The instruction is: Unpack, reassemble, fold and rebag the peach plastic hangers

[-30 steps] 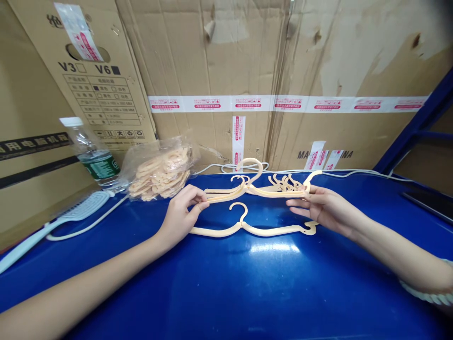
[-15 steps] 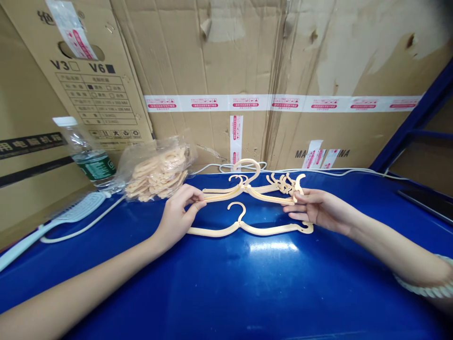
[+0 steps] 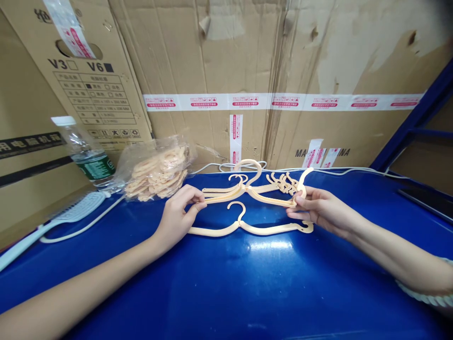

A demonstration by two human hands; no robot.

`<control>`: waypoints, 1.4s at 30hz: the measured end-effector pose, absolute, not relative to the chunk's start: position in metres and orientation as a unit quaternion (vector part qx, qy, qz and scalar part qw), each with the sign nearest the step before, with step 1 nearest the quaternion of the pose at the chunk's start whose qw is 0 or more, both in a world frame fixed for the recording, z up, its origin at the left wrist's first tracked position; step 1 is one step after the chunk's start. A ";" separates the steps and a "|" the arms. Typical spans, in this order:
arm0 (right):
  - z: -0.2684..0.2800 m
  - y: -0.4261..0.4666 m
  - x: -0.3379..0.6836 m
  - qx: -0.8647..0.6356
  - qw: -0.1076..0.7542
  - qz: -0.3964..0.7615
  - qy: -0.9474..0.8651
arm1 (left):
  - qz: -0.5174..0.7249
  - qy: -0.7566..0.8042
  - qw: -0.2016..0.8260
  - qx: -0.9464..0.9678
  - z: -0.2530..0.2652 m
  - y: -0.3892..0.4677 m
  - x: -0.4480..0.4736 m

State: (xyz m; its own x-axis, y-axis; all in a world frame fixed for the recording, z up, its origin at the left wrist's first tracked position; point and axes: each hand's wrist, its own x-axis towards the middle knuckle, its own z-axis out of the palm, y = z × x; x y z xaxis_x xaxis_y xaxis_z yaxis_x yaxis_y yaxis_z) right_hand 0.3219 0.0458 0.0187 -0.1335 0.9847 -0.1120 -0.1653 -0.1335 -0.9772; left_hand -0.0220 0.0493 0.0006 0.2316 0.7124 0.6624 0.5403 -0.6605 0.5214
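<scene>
At the desk's (image 3: 230,283) left edge lies a pale blue comb (image 3: 67,215) with a white cable (image 3: 85,225) curling beside it. Behind them, at the back left corner, a plastic water bottle (image 3: 87,153) stands against the cardboard boxes (image 3: 226,61), and just to its right sits a clear bag of cream hangers (image 3: 155,170). The left hand (image 3: 179,212) has its grip closed on the left arm tip of a cream plastic hanger (image 3: 247,191), thumb under and fingers over. That hanger is held just above the blue surface near the back edge, over a small pile of hangers (image 3: 283,183). A second hanger (image 3: 247,227) lies flat on the desk directly in front of it, between the two hands. The right hand (image 3: 318,210) pinches the held hanger's right arm tip, its grip narrow around the notched end. At the far right edge a dark flat object (image 3: 428,200) rests on the desk.
</scene>
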 end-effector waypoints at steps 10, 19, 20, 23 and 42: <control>0.026 0.045 0.319 -0.456 0.509 0.584 -0.438 | 0.405 0.385 0.032 0.828 0.007 0.050 -0.022; 0.041 0.051 0.338 -0.409 0.513 0.590 -0.470 | 0.169 0.313 -0.113 0.928 0.049 0.045 -0.044; 0.043 0.053 0.343 -0.407 0.499 0.594 -0.482 | 0.150 0.300 -0.112 0.935 0.055 0.043 -0.044; 0.049 0.055 0.356 -0.392 0.444 0.599 -0.539 | 0.097 0.291 -0.078 0.949 0.069 0.033 -0.043; 0.054 0.061 0.378 -0.444 0.338 0.412 -0.720 | -0.031 0.315 -0.055 0.947 0.068 0.010 -0.029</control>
State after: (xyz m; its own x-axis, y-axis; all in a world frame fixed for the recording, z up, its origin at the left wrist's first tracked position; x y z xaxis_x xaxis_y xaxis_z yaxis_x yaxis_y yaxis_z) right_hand 0.3785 0.0608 0.0538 -0.3769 0.9184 0.1203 0.3613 0.2654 -0.8939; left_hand -0.0288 0.0103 0.0675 0.7998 0.5999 -0.0233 0.5932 -0.7956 -0.1232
